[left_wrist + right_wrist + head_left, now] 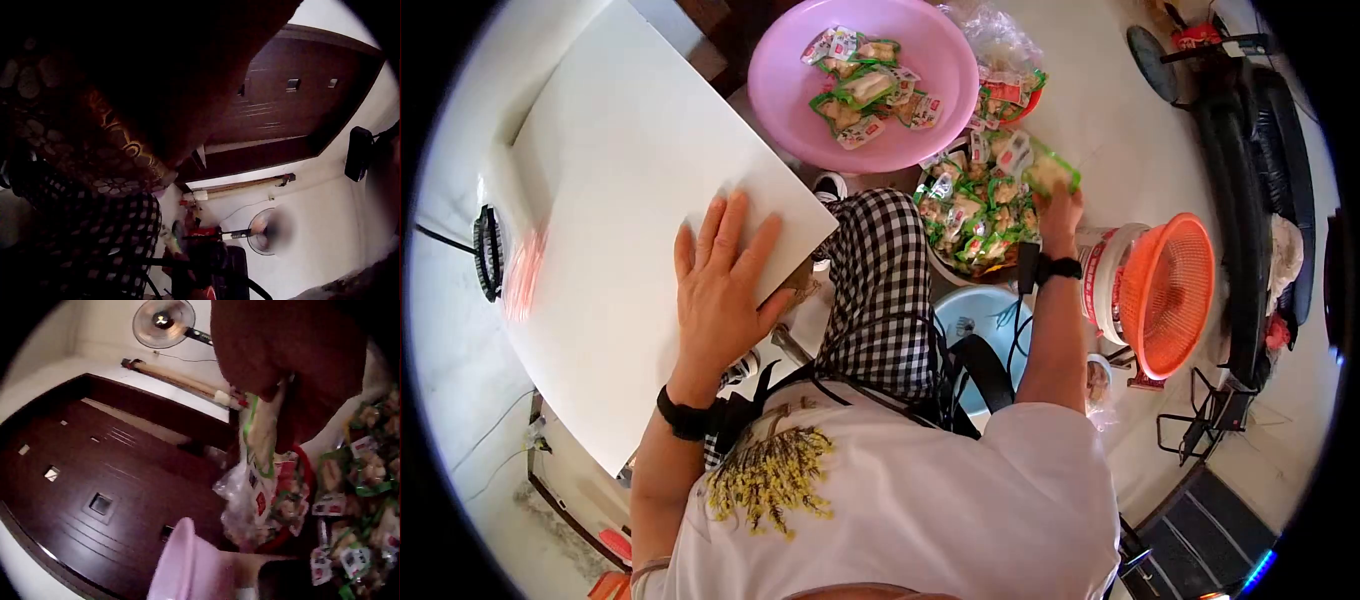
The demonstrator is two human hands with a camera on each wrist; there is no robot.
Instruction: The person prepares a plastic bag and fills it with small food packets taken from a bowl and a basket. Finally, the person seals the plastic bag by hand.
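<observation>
My left hand rests palm down on a white tabletop, its fingers spread. On the other side, my right hand pinches a green-edged clear food packet over a heap of similar packets in a container. Pale pieces show inside the held packet. In the right wrist view it hangs below the fingers of the right hand. A pink basin with several packets in it stands ahead, between the hands. The left wrist view is mostly dark and does not show the left fingers.
Behind the heap, a red-rimmed container holds more packets and a clear plastic bag. An orange strainer basket leans by a white bucket at the right. A light blue basin sits beside the person's checked trouser leg.
</observation>
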